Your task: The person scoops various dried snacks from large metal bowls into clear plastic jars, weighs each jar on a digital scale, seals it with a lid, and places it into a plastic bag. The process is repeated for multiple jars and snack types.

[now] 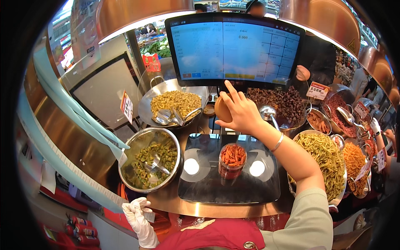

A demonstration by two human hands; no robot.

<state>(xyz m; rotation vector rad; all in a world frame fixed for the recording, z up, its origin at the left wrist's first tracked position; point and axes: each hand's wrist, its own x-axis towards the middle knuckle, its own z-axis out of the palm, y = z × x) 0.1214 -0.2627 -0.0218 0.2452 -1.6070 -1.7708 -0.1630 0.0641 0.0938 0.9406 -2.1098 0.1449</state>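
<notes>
My right hand (239,111), bare with a bracelet at the wrist, is raised in front of the lower edge of a touch screen (200,53), fingers spread and holding nothing. Below it, a clear jar of red-orange pickled pieces (232,161) stands on the black glass top of a scale (203,187). My left hand (137,211), in a white glove, is beside the counter's front edge at lower left, its fingers curled; whether something is between them I cannot tell. A steel bowl of chopped green pickles (150,165) with a spoon sits above it.
A steel pan of yellowish diced food (176,103) stands back left. Dark dried food (290,106), green strips (322,162) and orange shreds (354,162) fill vessels on the right. Pale blue bag strips (78,115) hang at left. A person's hand (302,73) is beside the screen.
</notes>
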